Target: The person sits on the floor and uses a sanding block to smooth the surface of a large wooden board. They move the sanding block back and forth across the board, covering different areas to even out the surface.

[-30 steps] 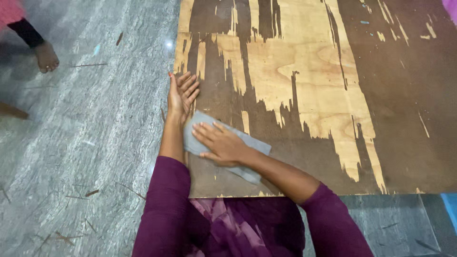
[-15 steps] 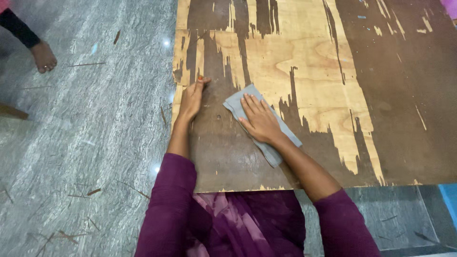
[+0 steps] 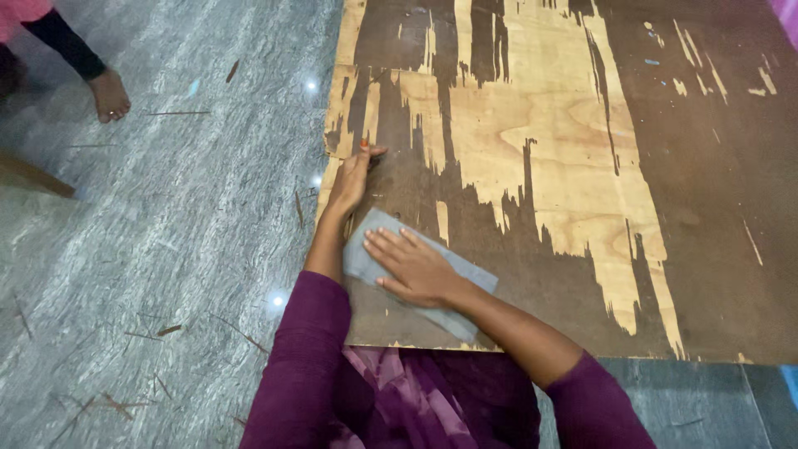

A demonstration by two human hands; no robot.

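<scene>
I see a large plywood board flat on the grey stone floor — dark coating stripped from its pale middle, wide brown areas left at right and near me. Open floor lies left; a bystander's foot stands well apart. My left hand braces the board's left edge, fingers together. My right hand, fingers spread, presses the grey sanding sheet flat near the front edge.

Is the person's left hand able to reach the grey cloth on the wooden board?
Probably yes: the left hand lies flat on the brown wooden board, close beside the grey cloth under the right hand, nothing between.
</scene>
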